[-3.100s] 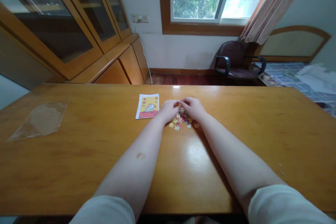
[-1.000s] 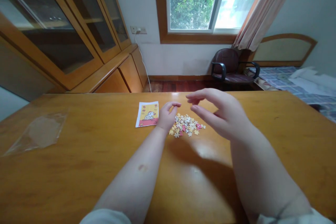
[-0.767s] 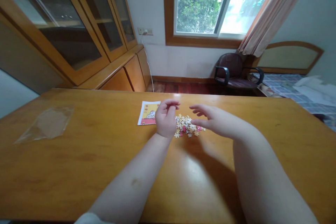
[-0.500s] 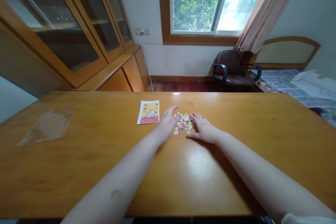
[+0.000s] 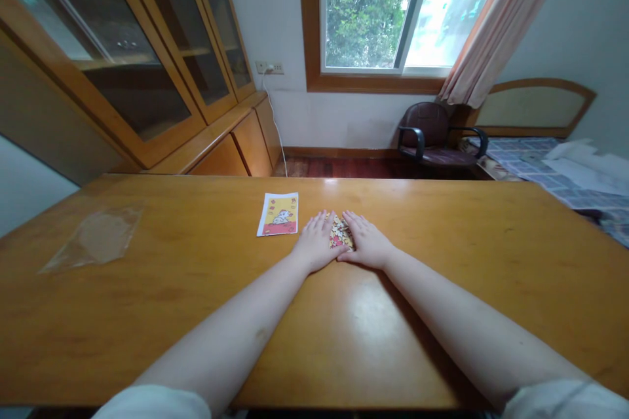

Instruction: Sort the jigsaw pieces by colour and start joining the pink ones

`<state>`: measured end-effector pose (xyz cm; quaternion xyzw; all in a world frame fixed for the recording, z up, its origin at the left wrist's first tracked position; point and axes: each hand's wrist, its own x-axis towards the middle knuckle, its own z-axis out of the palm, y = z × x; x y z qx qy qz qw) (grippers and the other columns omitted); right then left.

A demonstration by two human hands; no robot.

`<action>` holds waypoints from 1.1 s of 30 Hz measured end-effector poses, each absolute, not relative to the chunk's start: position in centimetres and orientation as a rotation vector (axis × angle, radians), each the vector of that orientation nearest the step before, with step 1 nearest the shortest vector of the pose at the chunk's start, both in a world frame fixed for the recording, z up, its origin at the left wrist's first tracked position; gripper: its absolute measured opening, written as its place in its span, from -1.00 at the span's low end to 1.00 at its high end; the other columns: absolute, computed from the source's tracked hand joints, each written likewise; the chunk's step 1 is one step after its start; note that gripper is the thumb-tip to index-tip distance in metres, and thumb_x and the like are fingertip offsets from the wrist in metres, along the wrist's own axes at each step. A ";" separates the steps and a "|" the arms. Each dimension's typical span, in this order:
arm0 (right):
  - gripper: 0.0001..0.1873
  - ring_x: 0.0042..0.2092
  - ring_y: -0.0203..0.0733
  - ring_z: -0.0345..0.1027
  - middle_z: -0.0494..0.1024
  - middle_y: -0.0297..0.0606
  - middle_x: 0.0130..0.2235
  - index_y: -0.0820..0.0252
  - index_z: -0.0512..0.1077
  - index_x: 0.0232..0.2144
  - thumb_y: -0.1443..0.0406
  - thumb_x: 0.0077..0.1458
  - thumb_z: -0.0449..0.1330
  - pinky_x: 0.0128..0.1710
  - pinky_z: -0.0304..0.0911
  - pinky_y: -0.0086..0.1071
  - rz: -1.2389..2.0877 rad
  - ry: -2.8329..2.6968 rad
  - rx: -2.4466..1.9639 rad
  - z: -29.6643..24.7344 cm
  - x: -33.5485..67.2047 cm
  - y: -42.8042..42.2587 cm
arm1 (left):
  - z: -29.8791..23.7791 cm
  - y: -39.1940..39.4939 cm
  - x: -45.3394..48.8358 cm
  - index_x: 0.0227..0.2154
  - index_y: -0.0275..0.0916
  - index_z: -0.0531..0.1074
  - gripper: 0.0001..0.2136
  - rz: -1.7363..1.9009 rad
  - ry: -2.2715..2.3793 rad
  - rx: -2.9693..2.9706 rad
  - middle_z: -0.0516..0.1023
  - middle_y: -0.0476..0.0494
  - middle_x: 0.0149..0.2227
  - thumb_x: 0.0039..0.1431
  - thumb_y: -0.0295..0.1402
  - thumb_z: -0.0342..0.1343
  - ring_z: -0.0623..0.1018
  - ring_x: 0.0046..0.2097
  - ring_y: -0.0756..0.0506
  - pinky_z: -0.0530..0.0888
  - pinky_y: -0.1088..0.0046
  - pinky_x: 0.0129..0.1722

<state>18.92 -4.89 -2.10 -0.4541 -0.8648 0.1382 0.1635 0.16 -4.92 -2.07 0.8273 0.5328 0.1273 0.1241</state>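
Note:
A small heap of jigsaw puzzle pieces (image 5: 341,233), mostly cream and yellow with some pink, lies on the wooden table between my hands. My left hand (image 5: 317,241) lies along the heap's left side, fingers stretched out. Against the right side rests my right hand (image 5: 366,239), its fingers spread forward too. Both thumbs come close together at the heap's near edge, and the hands cover part of it. Left of my left hand lies a picture card (image 5: 279,215) showing a white cartoon animal on yellow and pink.
A clear plastic bag (image 5: 98,236) lies flat at the table's left. Beyond the far table edge (image 5: 417,182) stand a dark armchair (image 5: 427,134) and a bed (image 5: 535,157). A glass-door cabinet (image 5: 162,46) rises at the left, and a white cord (image 5: 275,118) hangs from a wall socket.
Both hands have moved inward around the puzzle pieces, squeezing the heap narrower. My left hand has come down from a raised, tilted pose. The card and bag stay in place.

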 end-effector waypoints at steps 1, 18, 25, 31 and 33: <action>0.20 0.32 0.12 -0.13 0.06 0.14 0.28 0.35 -0.06 0.29 -0.18 -0.23 0.24 0.28 -0.17 0.01 0.400 -2.474 -1.277 -2.1 18.7 -4.6 | -2.1 -4.5 0.4 0.28 -0.36 -0.05 -0.16 0.373 1.505 2.441 -0.03 -0.38 0.32 0.06 0.08 0.01 -0.02 0.34 -0.27 -0.06 0.14 0.29; -0.58 -0.05 -0.08 0.34 0.47 -0.03 -0.10 0.33 0.30 -0.06 0.21 0.04 0.09 -0.01 0.23 -0.24 0.298 -2.265 -1.377 -1.5 17.1 -0.9 | -1.5 1.2 2.4 -0.13 -0.31 0.42 -0.74 0.666 1.373 2.306 0.48 -0.30 -0.08 0.18 -0.33 -0.03 0.44 0.01 -0.21 0.33 0.20 0.07; -0.47 -0.01 -0.03 0.29 0.41 0.08 -0.05 0.46 0.22 0.03 0.33 -0.02 0.10 0.04 0.20 -0.22 0.292 -2.297 -1.265 -2.3 16.7 -1.2 | -2.1 -0.5 3.8 0.09 -0.32 0.24 -0.61 0.815 1.450 2.159 0.36 -0.34 0.09 0.19 -0.45 -0.11 0.36 0.13 -0.21 0.25 0.17 0.17; -0.59 0.02 -0.04 0.27 0.40 0.10 -0.03 0.45 0.26 0.01 0.41 0.09 -0.02 0.07 0.17 -0.20 0.278 -2.271 -1.356 -2.5 16.0 -1.3 | -2.4 -0.5 4.5 0.01 -0.26 0.34 -0.63 0.944 1.438 2.021 0.40 -0.28 0.03 0.14 -0.52 -0.13 0.38 0.10 -0.18 0.28 0.19 0.16; -0.57 0.02 -0.04 0.27 0.41 0.08 -0.03 0.41 0.26 0.01 0.39 0.06 0.02 0.06 0.18 -0.19 0.323 -2.253 -1.351 -2.3 16.0 -1.5 | -2.3 -0.4 4.3 -0.03 -0.26 0.37 -0.65 0.999 1.400 1.980 0.40 -0.26 0.03 0.14 -0.51 -0.11 0.37 0.11 -0.17 0.26 0.19 0.17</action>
